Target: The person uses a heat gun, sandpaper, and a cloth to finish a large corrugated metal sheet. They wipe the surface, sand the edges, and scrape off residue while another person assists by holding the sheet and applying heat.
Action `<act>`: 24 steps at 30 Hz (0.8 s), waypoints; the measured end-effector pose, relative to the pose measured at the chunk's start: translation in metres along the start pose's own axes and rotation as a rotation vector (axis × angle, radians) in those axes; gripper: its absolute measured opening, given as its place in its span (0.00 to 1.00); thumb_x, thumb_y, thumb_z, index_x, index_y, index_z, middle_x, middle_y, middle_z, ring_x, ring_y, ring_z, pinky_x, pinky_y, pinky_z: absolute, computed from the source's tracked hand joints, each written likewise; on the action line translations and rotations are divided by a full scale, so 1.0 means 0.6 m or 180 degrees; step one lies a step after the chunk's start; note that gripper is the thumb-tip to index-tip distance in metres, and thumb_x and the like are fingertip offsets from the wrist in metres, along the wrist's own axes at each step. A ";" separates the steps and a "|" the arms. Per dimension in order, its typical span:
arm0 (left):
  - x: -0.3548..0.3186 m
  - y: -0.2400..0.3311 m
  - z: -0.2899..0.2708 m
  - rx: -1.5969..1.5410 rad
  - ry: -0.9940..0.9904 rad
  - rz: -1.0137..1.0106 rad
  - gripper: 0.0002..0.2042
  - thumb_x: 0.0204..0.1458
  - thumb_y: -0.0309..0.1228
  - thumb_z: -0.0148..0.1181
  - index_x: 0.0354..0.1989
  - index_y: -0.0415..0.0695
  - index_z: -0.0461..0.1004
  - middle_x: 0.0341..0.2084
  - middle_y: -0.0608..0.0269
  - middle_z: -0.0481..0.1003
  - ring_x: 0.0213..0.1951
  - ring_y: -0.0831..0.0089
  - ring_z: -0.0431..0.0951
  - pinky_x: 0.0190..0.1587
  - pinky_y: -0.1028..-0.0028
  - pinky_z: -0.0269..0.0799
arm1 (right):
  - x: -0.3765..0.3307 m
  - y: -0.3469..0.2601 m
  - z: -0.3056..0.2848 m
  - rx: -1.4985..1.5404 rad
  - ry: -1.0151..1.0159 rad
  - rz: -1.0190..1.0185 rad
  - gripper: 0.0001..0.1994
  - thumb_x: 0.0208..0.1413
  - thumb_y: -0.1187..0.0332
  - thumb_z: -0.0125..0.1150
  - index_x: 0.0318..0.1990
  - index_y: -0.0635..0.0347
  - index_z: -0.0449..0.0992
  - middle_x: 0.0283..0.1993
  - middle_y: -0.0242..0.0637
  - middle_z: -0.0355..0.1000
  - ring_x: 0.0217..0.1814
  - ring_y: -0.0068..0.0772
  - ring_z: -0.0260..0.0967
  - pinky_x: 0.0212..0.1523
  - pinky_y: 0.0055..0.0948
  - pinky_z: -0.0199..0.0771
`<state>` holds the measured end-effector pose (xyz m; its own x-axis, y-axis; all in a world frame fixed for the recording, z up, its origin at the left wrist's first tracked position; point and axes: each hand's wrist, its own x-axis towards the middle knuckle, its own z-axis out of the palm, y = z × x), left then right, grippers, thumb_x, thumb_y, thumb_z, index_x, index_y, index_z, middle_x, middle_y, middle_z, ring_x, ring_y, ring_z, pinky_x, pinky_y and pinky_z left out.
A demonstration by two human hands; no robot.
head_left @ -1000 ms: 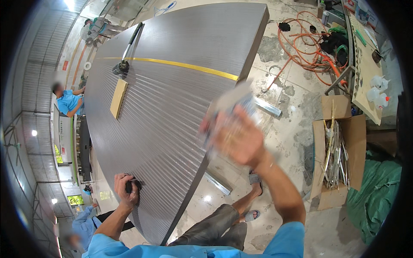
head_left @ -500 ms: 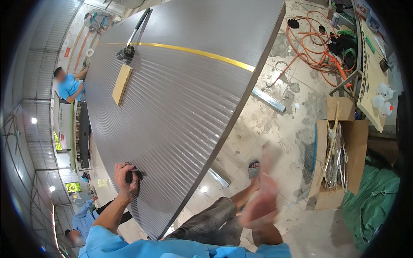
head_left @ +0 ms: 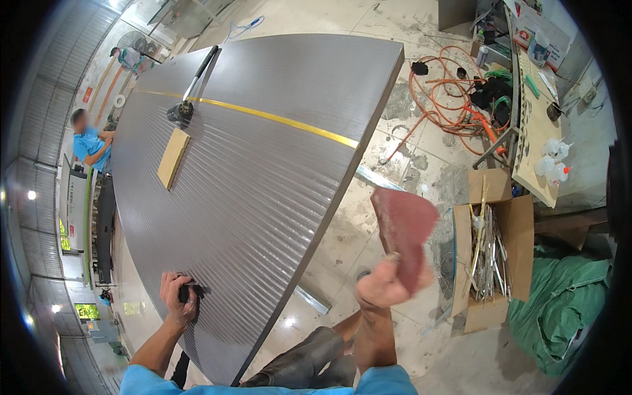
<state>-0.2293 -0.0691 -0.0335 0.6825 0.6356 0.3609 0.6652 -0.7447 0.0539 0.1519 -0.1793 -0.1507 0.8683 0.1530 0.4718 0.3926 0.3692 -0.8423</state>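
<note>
You are holding sandpaper up beside the ribbed panel.
Your right hand (head_left: 384, 288) is pinching a reddish sandpaper sheet (head_left: 405, 234); your left hand (head_left: 178, 296) is gripping a small dark object (head_left: 187, 293) on the grey ribbed panel (head_left: 263, 151).

The large ribbed panel (head_left: 263, 151) is grey-brown, lined with fine parallel grooves and crossed by a thin yellow strip (head_left: 276, 120). A pale tan wooden block (head_left: 173, 158) lies on it. The sheet of sandpaper (head_left: 405, 234) in the right hand (head_left: 382, 286) is dull reddish-brown. The coiled cable (head_left: 447, 99) is orange, the crumpled tarpaulin (head_left: 559, 316) is green, the open cardboard box (head_left: 490, 243) is brown, and the person's sleeves (head_left: 148, 383) are bright blue.
</note>
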 end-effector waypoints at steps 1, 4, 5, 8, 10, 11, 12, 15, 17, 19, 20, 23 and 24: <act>0.000 -0.001 0.000 -0.0023 -0.0032 0.0009 0.12 0.39 0.22 0.61 0.36 0.38 0.73 0.29 0.51 0.72 0.33 0.56 0.72 0.35 0.61 0.67 | 0.007 0.010 0.004 -0.0269 -0.0612 -0.0255 0.16 0.52 0.75 0.59 0.48 0.72 0.75 0.59 0.55 0.73 0.61 0.57 0.72 0.57 0.51 0.77; -0.001 -0.006 0.000 -0.0001 -0.0090 0.0059 0.12 0.40 0.24 0.61 0.36 0.38 0.73 0.29 0.51 0.72 0.32 0.55 0.71 0.35 0.61 0.67 | 0.026 0.037 0.034 -0.0665 -0.1530 -0.1184 0.11 0.53 0.73 0.65 0.44 0.64 0.79 0.61 0.50 0.74 0.66 0.55 0.70 0.65 0.54 0.70; 0.000 -0.008 0.000 -0.0022 -0.0072 0.0076 0.12 0.40 0.24 0.61 0.36 0.38 0.73 0.29 0.51 0.71 0.32 0.55 0.71 0.35 0.61 0.67 | 0.031 0.044 0.041 -0.0783 -0.1777 -0.1634 0.10 0.54 0.71 0.67 0.44 0.61 0.80 0.62 0.48 0.74 0.67 0.53 0.69 0.68 0.55 0.67; 0.000 -0.010 0.001 -0.0035 -0.0056 0.0088 0.12 0.40 0.25 0.61 0.36 0.39 0.73 0.29 0.50 0.71 0.32 0.55 0.71 0.35 0.61 0.67 | 0.028 0.075 0.051 -0.0743 -0.2126 -0.1924 0.10 0.53 0.66 0.68 0.43 0.52 0.82 0.61 0.43 0.75 0.67 0.45 0.70 0.70 0.57 0.63; 0.000 -0.010 0.001 -0.0057 -0.0036 0.0118 0.13 0.40 0.24 0.61 0.36 0.38 0.73 0.29 0.50 0.71 0.32 0.55 0.71 0.35 0.60 0.67 | 0.028 0.104 0.045 -0.0600 -0.2034 -0.1742 0.09 0.53 0.65 0.68 0.42 0.48 0.83 0.60 0.40 0.77 0.67 0.43 0.70 0.70 0.57 0.63; 0.000 -0.010 0.001 -0.0001 -0.0102 0.0072 0.13 0.39 0.24 0.61 0.36 0.38 0.73 0.29 0.50 0.71 0.32 0.55 0.71 0.35 0.60 0.67 | 0.036 0.120 0.043 -0.0640 -0.2094 -0.1701 0.09 0.53 0.65 0.68 0.43 0.49 0.83 0.60 0.40 0.77 0.67 0.43 0.70 0.70 0.57 0.62; 0.000 -0.010 0.001 0.0002 -0.0107 0.0092 0.13 0.39 0.24 0.60 0.36 0.38 0.72 0.29 0.50 0.71 0.32 0.55 0.71 0.35 0.60 0.66 | 0.051 0.135 0.040 -0.0806 -0.2353 -0.1654 0.10 0.54 0.65 0.67 0.44 0.49 0.83 0.60 0.40 0.77 0.67 0.43 0.70 0.71 0.57 0.62; 0.000 -0.010 0.001 -0.0010 -0.0125 0.0065 0.13 0.37 0.24 0.60 0.36 0.38 0.72 0.28 0.50 0.71 0.32 0.55 0.71 0.35 0.59 0.66 | 0.135 0.175 0.054 -0.0873 -0.2107 -0.1724 0.14 0.54 0.71 0.65 0.49 0.53 0.81 0.60 0.43 0.76 0.67 0.45 0.70 0.72 0.56 0.60; 0.001 -0.011 0.000 -0.0020 -0.0124 0.0062 0.14 0.37 0.24 0.60 0.36 0.38 0.72 0.28 0.50 0.71 0.32 0.55 0.71 0.35 0.59 0.66 | 0.223 0.190 0.081 -0.0999 -0.2095 -0.1964 0.17 0.53 0.74 0.65 0.52 0.58 0.79 0.59 0.48 0.76 0.66 0.50 0.70 0.71 0.58 0.60; 0.002 -0.013 0.001 -0.0073 -0.0117 0.0099 0.14 0.36 0.24 0.60 0.36 0.38 0.72 0.28 0.50 0.71 0.32 0.55 0.71 0.35 0.59 0.66 | 0.295 0.204 0.100 -0.1232 -0.2087 -0.2033 0.19 0.52 0.77 0.64 0.54 0.61 0.78 0.60 0.51 0.75 0.66 0.53 0.70 0.71 0.60 0.61; 0.003 -0.014 0.001 -0.0059 -0.0164 0.0101 0.14 0.36 0.24 0.60 0.36 0.38 0.72 0.28 0.50 0.71 0.32 0.55 0.71 0.35 0.59 0.66 | 0.309 0.204 0.104 -0.1428 -0.2072 -0.1997 0.20 0.53 0.78 0.63 0.56 0.60 0.78 0.60 0.51 0.74 0.67 0.53 0.69 0.71 0.59 0.60; 0.003 -0.017 0.001 -0.0062 -0.0176 0.0113 0.14 0.37 0.24 0.60 0.36 0.39 0.72 0.28 0.50 0.71 0.32 0.54 0.71 0.35 0.59 0.66 | 0.298 0.186 0.101 -0.1528 -0.2047 -0.1838 0.22 0.52 0.79 0.62 0.57 0.59 0.77 0.61 0.49 0.74 0.68 0.52 0.68 0.72 0.59 0.59; 0.002 -0.018 0.001 -0.0051 -0.0177 0.0117 0.14 0.37 0.24 0.60 0.36 0.39 0.72 0.28 0.50 0.71 0.32 0.54 0.71 0.35 0.59 0.66 | 0.290 0.179 0.098 -0.1645 -0.2138 -0.1745 0.22 0.52 0.79 0.62 0.58 0.59 0.77 0.62 0.49 0.74 0.69 0.52 0.67 0.72 0.59 0.58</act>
<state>-0.2351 -0.0601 -0.0343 0.7223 0.6178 0.3107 0.6348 -0.7706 0.0566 0.3274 -0.0590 -0.1435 0.2408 0.6248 0.7427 0.9080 0.1254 -0.3998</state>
